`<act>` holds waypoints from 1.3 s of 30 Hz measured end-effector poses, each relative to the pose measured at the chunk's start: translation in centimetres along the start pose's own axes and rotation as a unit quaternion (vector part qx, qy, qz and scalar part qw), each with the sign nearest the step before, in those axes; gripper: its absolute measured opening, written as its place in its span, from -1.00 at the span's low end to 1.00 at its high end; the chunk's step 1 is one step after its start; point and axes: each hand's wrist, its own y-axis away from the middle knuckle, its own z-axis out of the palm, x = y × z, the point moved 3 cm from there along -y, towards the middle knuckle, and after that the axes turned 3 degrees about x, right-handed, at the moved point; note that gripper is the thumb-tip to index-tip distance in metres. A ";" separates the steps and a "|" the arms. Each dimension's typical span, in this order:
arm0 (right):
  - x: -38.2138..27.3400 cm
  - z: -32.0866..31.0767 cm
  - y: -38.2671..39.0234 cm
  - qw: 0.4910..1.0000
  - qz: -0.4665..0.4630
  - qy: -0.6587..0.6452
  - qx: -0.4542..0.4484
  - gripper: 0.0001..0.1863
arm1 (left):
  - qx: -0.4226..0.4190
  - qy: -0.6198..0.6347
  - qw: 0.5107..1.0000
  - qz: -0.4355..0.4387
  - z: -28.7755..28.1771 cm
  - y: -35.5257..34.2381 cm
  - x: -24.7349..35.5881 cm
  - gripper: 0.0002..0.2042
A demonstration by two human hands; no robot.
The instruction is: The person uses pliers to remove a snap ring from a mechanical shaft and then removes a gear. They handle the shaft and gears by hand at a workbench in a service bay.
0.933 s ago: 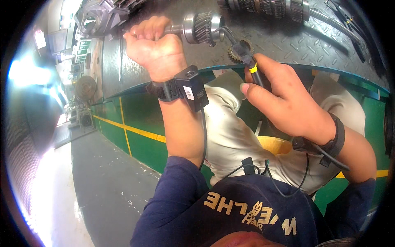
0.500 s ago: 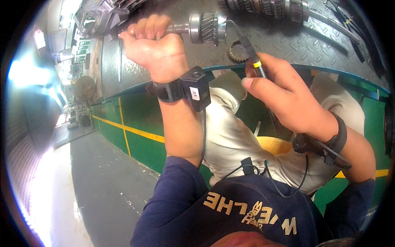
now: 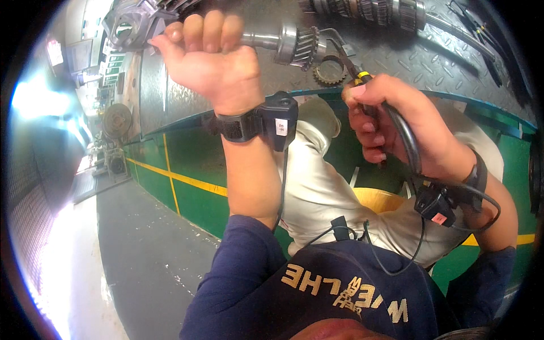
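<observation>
My left hand is closed around the slim end of a steel gear shaft. The shaft lies sideways above the workbench, its helical gear pointing right. In my right hand is a pair of bent-nose circlip pliers with black handles and a yellow band. Their bent tips reach the right end face of the shaft; whether they touch a ring there is too small to tell. A toothed ring lies on the bench just below the tips.
Along the back of the dark tread-plate bench lies a larger gear shaft assembly. More long-handled tools rest at the far right. A cast metal housing stands at the upper left. The bench's blue front edge runs close to my knees.
The shaft has shifted a little right and its gear end has tipped slightly downward. My right hand has turned, and the plier handles now show spread apart in its grip.
</observation>
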 end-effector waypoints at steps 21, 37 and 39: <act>-2.0 -1.0 2.0 0.734 -0.362 0.553 0.157 -0.63 | -0.045 -0.029 0.998 -0.024 3.4 0.8 -2.3 -0.64; -1.9 -1.1 1.7 0.704 -0.367 0.590 0.146 -0.65 | -0.023 0.011 0.998 -0.060 2.4 0.4 -2.1 -0.65; -1.9 -0.8 1.8 0.682 -0.385 0.603 0.151 -0.63 | -0.016 0.001 0.998 -0.057 2.5 0.4 -2.1 -0.65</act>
